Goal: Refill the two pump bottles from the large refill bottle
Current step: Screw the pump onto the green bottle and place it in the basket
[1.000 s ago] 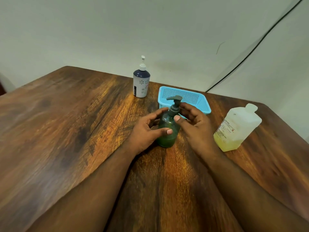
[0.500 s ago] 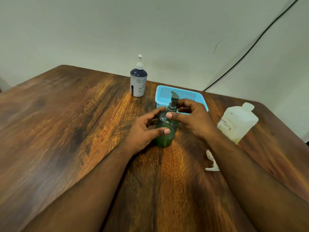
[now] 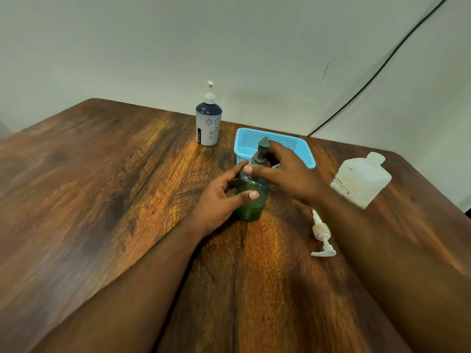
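A green pump bottle stands upright at the table's middle with a little green liquid at its bottom. My left hand grips its body from the left. My right hand holds the collar of its dark grey pump head, thumb in front, fingers behind. A white and navy pump bottle stands upright near the far edge. The large translucent refill bottle sits at the right, its cap on.
A light blue mesh basket stands just behind the green bottle. A loose white pump lies on the wooden table by my right forearm. A black cable runs down the wall behind.
My right hand has turned the pump head: its nozzle pointed left, now it faces away. The view shifted, bringing the loose white pump into sight.
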`<act>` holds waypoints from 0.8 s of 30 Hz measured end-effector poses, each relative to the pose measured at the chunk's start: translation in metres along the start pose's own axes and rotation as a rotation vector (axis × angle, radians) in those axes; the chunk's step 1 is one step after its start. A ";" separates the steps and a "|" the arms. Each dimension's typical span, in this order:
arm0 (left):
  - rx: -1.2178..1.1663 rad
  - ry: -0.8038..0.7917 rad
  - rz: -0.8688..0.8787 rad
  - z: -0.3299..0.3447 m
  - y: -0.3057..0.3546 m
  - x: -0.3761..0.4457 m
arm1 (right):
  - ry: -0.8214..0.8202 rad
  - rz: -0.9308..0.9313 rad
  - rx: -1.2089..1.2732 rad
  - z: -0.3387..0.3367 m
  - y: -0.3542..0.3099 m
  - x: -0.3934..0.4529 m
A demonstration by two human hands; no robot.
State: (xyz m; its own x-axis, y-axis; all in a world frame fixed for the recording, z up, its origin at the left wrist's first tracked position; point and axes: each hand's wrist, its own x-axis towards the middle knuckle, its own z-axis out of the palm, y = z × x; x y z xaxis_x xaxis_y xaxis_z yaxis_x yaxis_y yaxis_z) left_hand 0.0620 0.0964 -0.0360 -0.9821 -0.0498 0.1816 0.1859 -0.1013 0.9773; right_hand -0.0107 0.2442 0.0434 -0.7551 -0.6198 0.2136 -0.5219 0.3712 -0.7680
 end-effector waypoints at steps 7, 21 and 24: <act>0.103 -0.014 -0.032 -0.001 -0.001 0.002 | -0.185 -0.179 -0.488 -0.021 0.000 0.025; 0.286 0.115 0.026 0.015 -0.004 0.001 | 0.011 -0.226 -0.511 -0.002 0.014 0.027; 0.338 0.204 0.057 0.026 -0.004 -0.003 | 0.127 -0.155 -0.574 0.003 0.014 0.019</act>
State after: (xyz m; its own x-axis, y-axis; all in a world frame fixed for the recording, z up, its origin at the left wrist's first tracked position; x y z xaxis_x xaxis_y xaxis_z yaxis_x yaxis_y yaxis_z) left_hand 0.0630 0.1230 -0.0375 -0.9380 -0.2454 0.2447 0.1862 0.2384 0.9531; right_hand -0.0316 0.2353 0.0345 -0.6764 -0.6220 0.3944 -0.7333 0.6188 -0.2817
